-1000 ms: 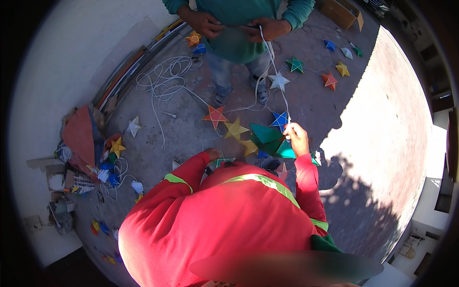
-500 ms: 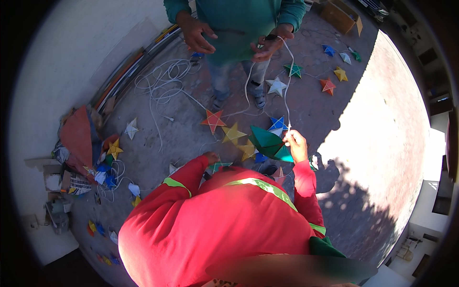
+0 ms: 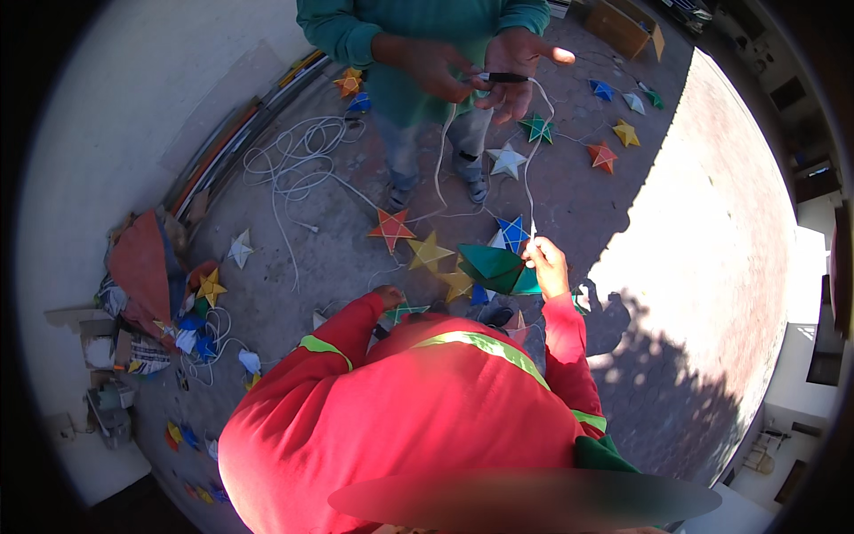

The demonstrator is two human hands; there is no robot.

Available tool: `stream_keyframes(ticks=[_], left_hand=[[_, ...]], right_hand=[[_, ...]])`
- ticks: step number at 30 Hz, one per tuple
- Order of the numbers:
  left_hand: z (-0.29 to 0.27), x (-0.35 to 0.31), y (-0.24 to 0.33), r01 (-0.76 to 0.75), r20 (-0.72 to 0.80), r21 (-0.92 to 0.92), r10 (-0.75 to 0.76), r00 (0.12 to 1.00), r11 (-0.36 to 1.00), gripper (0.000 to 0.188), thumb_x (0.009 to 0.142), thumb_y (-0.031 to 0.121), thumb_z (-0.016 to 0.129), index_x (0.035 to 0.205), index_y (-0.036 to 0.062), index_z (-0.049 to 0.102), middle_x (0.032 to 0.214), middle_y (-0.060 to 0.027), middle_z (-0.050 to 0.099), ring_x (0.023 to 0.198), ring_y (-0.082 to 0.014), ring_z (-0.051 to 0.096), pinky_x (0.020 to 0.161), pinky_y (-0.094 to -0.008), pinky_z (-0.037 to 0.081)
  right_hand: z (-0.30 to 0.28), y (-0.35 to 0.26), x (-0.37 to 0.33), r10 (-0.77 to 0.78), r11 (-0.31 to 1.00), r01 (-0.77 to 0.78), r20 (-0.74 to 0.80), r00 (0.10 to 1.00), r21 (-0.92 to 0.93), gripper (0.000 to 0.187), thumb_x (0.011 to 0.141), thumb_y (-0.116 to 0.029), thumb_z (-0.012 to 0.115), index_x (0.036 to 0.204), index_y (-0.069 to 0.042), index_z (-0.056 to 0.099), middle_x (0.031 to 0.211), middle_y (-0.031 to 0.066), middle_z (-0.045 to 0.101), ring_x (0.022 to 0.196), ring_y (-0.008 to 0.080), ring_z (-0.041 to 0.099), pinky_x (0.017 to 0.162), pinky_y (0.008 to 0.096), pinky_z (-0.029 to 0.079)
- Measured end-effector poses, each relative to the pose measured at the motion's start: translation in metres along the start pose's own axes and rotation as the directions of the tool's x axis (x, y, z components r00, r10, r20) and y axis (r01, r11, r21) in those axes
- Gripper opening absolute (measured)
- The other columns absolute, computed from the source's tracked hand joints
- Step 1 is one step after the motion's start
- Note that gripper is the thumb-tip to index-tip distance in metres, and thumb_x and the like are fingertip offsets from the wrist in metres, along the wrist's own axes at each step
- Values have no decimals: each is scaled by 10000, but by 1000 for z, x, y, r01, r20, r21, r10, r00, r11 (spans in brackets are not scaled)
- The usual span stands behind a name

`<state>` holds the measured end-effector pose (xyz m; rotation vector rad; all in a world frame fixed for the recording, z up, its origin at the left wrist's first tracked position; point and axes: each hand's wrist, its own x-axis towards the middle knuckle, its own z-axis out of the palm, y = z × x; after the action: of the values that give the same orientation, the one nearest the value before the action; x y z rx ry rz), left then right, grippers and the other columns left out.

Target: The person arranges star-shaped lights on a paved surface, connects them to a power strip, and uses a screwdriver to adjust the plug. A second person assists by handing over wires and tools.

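My right hand (image 3: 548, 264) is closed in a pinch on a white cord (image 3: 532, 196), where it meets a large green star lantern (image 3: 491, 267). My left hand (image 3: 389, 297) is curled low beside a green star with pale edges (image 3: 409, 310). Whatever its fingers hold, if anything, is hidden. Around the lantern lie a red star (image 3: 392, 230), a yellow star (image 3: 431, 253) and a blue star (image 3: 513, 233). Across from me, a co-worker in a teal top holds a black connector (image 3: 504, 78) on the same cord between both hands.
Coiled white cable (image 3: 298, 156) lies at the co-worker's left-hand floor side, near long strips (image 3: 236, 133) along the wall. More stars, such as a red one (image 3: 602, 158), are strung at the right. A cardboard box (image 3: 620, 31) stands far right; a red bundle (image 3: 140, 267) sits left.
The co-worker's hands have come together on the black connector, which shows more fully. My right hand stays on the cord by the green star; my left has hardly moved.
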<state>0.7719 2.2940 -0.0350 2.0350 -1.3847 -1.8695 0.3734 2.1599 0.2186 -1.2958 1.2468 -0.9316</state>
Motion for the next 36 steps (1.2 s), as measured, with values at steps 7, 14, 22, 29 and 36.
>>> stream_keyframes(ticks=[7, 14, 22, 29, 36], left_hand=[[-3, -6, 0, 35, -20, -37, -35, 999, 999, 475, 796, 416, 738, 1078, 53, 617, 938, -103, 663, 721, -186, 646, 606, -338, 532], [-5, -9, -1, -3, -24, -35, 3, 1000, 999, 446, 792, 422, 736, 1031, 62, 627, 853, -78, 660, 699, -184, 635, 603, -338, 531], [4, 0, -18, 7, -76, -27, -9, 997, 1000, 416, 801, 392, 726, 1040, 67, 624, 880, -72, 665, 728, -186, 645, 649, -362, 540], [12, -73, 72, -262, -243, -670, 128, 962, 695, 360, 902, 308, 630, 1170, 70, 594, 1033, -22, 640, 870, -103, 626, 708, -268, 511], [-2, -296, 300, -659, -458, -752, 711, 534, 10, 250, 905, 226, 645, 1042, 21, 603, 778, -27, 627, 650, -48, 565, 568, -192, 397]], right_hand=[[0, 7, 4, 1, 1000, -1, -7, 1000, -6, 111, 921, -143, 605, 958, -44, 638, 828, 12, 639, 769, 101, 626, 654, 253, 501], [2, 5, 3, -7, 1000, 8, 18, 1000, -28, 120, 945, -155, 574, 921, -49, 625, 822, 7, 628, 768, 95, 596, 657, 240, 473], [2, 2, 0, -1, 1000, 2, 14, 1000, -26, 132, 935, -162, 595, 923, -40, 643, 848, 7, 636, 773, 97, 613, 649, 242, 485], [2, 8, 8, 38, 999, -36, 68, 997, -40, 155, 962, -174, 560, 980, -38, 633, 869, 30, 649, 791, 106, 600, 669, 237, 439], [8, -3, 11, 62, 997, -67, 148, 987, 25, 150, 952, -114, 521, 1029, -32, 621, 939, 26, 636, 809, 100, 596, 621, 231, 430]])
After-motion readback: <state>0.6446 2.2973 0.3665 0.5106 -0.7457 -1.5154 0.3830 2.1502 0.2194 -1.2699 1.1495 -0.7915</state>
